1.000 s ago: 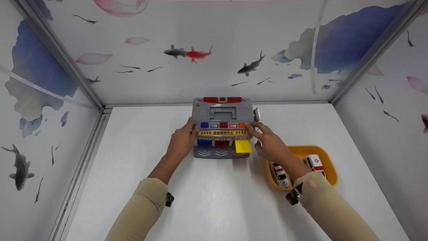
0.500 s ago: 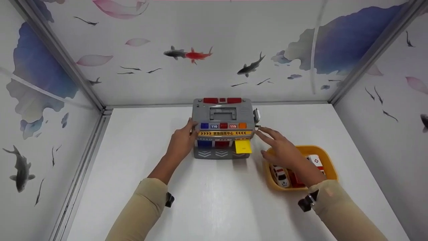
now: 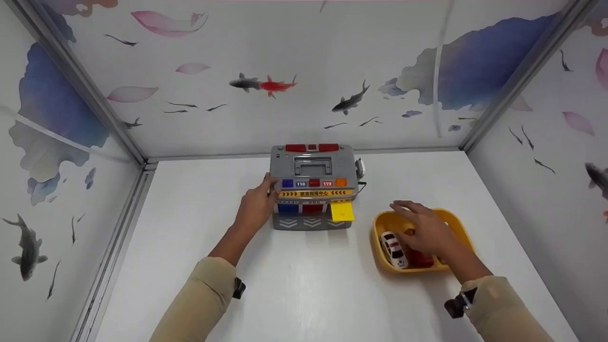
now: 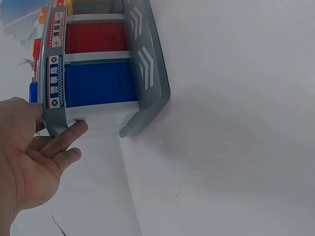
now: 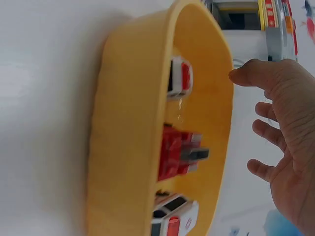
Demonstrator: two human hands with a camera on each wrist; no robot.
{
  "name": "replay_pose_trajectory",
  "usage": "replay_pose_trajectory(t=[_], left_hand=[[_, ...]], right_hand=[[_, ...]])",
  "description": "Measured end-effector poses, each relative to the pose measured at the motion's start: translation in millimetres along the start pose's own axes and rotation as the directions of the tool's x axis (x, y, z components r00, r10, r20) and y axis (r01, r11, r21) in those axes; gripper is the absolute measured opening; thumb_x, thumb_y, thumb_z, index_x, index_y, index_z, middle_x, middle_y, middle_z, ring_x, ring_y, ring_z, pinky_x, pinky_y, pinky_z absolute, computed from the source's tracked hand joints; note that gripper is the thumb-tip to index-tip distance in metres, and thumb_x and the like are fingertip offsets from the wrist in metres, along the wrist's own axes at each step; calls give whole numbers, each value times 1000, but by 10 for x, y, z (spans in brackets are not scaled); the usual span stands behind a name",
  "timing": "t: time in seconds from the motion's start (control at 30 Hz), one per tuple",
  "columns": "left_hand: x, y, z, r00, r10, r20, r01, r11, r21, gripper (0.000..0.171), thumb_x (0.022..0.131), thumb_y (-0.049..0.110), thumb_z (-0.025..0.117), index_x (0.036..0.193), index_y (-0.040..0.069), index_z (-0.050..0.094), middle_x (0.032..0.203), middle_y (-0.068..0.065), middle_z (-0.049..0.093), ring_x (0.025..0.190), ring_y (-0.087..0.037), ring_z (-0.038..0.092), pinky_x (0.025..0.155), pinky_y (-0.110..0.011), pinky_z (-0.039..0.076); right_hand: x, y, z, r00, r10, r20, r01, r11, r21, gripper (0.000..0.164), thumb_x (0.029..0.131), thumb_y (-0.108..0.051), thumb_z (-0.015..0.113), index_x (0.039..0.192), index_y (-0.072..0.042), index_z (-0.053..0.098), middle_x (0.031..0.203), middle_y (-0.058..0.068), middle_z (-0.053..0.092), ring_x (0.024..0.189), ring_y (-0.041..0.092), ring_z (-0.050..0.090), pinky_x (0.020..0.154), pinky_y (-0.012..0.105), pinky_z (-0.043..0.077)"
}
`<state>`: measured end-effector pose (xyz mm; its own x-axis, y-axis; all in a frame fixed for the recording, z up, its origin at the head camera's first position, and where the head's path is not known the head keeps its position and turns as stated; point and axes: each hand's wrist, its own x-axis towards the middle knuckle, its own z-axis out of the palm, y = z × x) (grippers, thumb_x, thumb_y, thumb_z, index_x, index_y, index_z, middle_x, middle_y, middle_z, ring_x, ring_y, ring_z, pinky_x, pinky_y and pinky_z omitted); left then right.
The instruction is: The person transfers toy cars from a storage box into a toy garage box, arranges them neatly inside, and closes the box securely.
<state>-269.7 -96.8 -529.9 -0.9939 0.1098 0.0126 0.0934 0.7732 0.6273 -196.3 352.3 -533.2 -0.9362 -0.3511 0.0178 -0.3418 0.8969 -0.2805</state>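
the hands are well apart; the left hand [image 3: 254,209] holds the left side of the garage [image 3: 311,166] between thumb and fingers, a fingertip against its white side wall; the right hand [image 3: 430,232] hangs over the tray [image 5: 125,123], thumb and fingers parted, holding nothing; the garage stands upright on the worktop [image 3: 294,294], near the back wall [image 3: 285,123]; it is grey, with red lights on top, a handle lying flat, blue, red and orange buttons, and the numbers 110 and 119; the blue door [image 3: 288,209] and red door [image 3: 312,209] are down, while the yellow door [image 3: 342,212] juts out at the right end of the row; the tray, yellow and round-cornered, sits to the right of the garage, apart from it, with 3 vehicles inside; the white car [image 3: 393,249] lies at the left end, the red truck [image 5: 172,152] in the middle; the 3rd, probably an ambulance [image 5: 177,214], is mostly covered by the right hand in the head view; beige sleeves [image 3: 204,289] cover the forearms.
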Motion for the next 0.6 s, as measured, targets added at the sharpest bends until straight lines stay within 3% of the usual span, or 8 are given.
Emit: replay_pose_trajectory(t=[0.27,0.6], left_hand=[[-12,-8,10,1000,4,8,-4,1000,1,48,118,34,55,163,18,52,164,-15,60,140,-34,69,113,-52,58],[-10,-17,4,1000,6,-7,-6,1000,11,49,118,36,56,164,20,52,165,-14,59,138,-35,70,111,-54,59]], right_hand=[[-254,272,-7,999,35,15,-33,997,-75,68,98,-23,83,159,-9,58,163,20,56,145,51,57,119,70,47],[-409,466,-60,994,105,41,-104,994,-21,67,101,-34,80,158,-6,59,162,27,52,139,57,59,113,75,50]])
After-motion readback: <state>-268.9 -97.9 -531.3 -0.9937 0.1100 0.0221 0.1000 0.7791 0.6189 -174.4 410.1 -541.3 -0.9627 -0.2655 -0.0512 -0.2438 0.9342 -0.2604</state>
